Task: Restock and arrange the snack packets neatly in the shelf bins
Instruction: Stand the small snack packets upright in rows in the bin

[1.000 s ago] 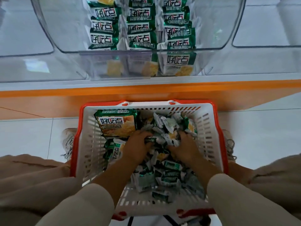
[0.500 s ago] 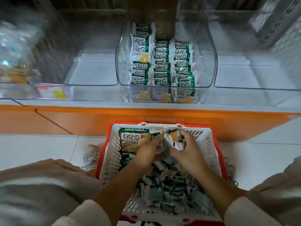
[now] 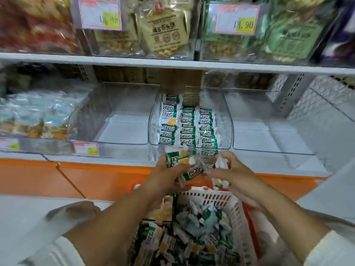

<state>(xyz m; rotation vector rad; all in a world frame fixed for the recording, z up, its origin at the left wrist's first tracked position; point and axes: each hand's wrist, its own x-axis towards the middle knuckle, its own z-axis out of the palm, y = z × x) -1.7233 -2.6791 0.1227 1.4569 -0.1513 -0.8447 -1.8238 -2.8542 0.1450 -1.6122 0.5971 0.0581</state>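
Note:
My left hand grips a bunch of green-and-white snack packets, raised in front of the shelf edge. My right hand holds a few more packets beside it, fingers curled round them. Just behind the hands stands a clear shelf bin with three rows of the same packets. Below my arms sits a white basket with a red rim, filled with several loose packets.
Clear bins stand left and right of the stocked one. An orange shelf front runs below. The upper shelf carries bins of bagged snacks with price tags. More bagged goods lie at the left.
Both hands have lifted out of the basket with packets and now sit at the shelf edge. The view has tilted up, showing the upper shelf.

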